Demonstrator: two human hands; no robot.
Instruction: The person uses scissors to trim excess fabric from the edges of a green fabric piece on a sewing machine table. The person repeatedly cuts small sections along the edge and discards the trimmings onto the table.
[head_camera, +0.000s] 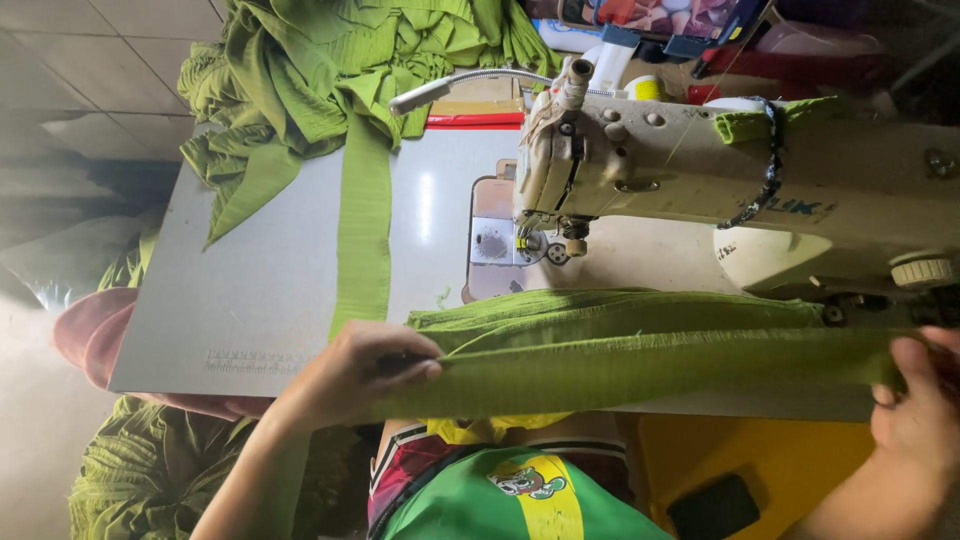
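Observation:
A long folded band of green ribbed fabric (640, 355) stretches across the near edge of the sewing table (250, 300). My left hand (365, 365) pinches its left end, thumb on top. My right hand (915, 410) grips its right end at the frame's right edge. The band lies in front of the cream sewing machine (700, 170), whose needle and presser foot (545, 240) stand just beyond the fabric, apart from it.
A heap of green cloth (330, 70) covers the table's far left, with one strip (362, 230) trailing toward me. More green fabric (150, 470) lies on the floor at the left beside a pink stool (90, 330). Clutter sits behind the machine.

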